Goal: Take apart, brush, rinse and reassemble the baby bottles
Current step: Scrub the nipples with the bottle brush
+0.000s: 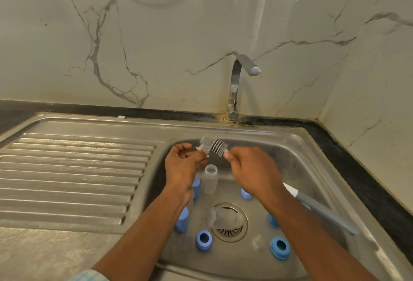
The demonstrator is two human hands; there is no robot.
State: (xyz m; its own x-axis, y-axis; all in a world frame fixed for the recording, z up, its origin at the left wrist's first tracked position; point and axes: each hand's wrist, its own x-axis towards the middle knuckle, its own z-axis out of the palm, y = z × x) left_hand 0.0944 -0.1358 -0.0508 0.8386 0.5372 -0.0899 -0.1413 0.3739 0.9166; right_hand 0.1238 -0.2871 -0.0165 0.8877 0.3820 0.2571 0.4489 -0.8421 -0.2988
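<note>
Left hand (183,163) and right hand (251,169) are raised over the back of the sink (297,153), close together but not touching. The left hand's fingers are curled, pinching a small clear part (200,148); too small and blurred to say which part. The right hand is fisted round the bottle brush (215,146), thumb up by the bristles. The bristle head touches the clear part, and the white and grey-blue handle runs down and right past the wrist. The right hand is motion-blurred. In the basin below, an open clear bottle (210,179) stands upright between the forearms. A second clear bottle (223,217) lies on its side across the drain (228,233). Blue screw rings (203,240) sit scattered around the drain: two in front, two to its right. Two blue caps (181,219) sit at the basin's left, beside the left forearm. The faucet (237,84) stands behind the basin, spout turned right, with no water visible. The ribbed drainboard (73,175) is to the left. A veined marble wall (156,34) is behind.
</note>
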